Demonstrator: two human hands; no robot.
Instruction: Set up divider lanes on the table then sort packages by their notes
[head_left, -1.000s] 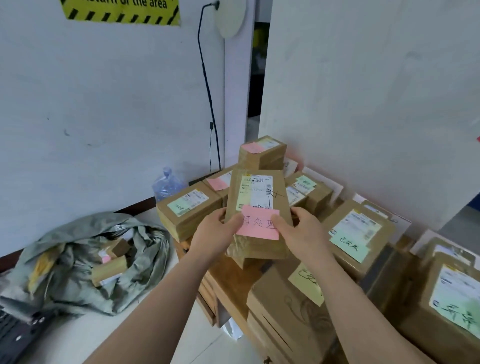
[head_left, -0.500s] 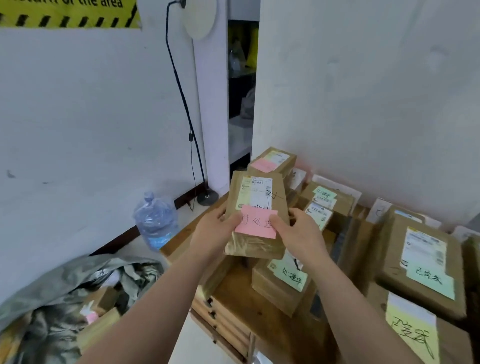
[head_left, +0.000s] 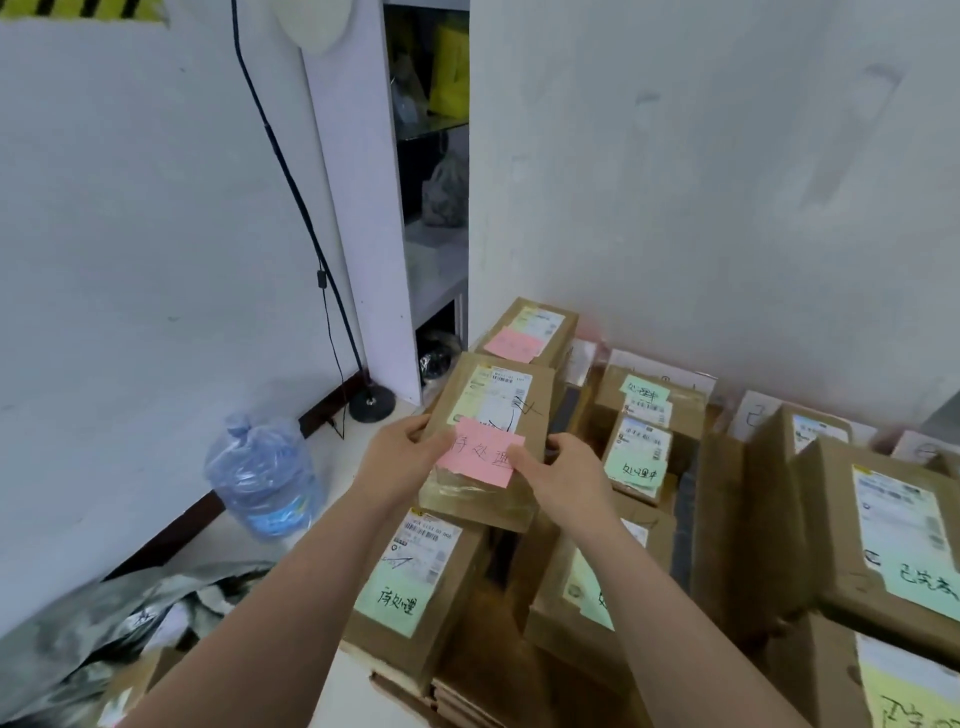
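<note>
Both hands hold a brown cardboard package (head_left: 488, 410) above the table, long side pointing away from me. It bears a white shipping label and a pink handwritten note (head_left: 480, 451). My left hand (head_left: 402, 457) grips its left edge, thumb on top by the note. My right hand (head_left: 566, 475) grips the right edge, thumb resting on the note's right corner. Below it lies a package with a green note (head_left: 410, 582). Behind it stands another package with a pink note (head_left: 527, 335). Upright cardboard dividers (head_left: 719, 525) separate rows of packages.
Packages with green notes (head_left: 639, 457) and a large one (head_left: 893, 540) fill the wooden table (head_left: 483, 644) to the right. A water jug (head_left: 262, 473) and a lamp base (head_left: 371, 405) stand on the floor at left. A grey bag (head_left: 130, 634) lies at lower left. White walls close behind.
My view has swung right and forward along the table. The package in both hands has travelled with it toward the far left rows. Both grips are unchanged.
</note>
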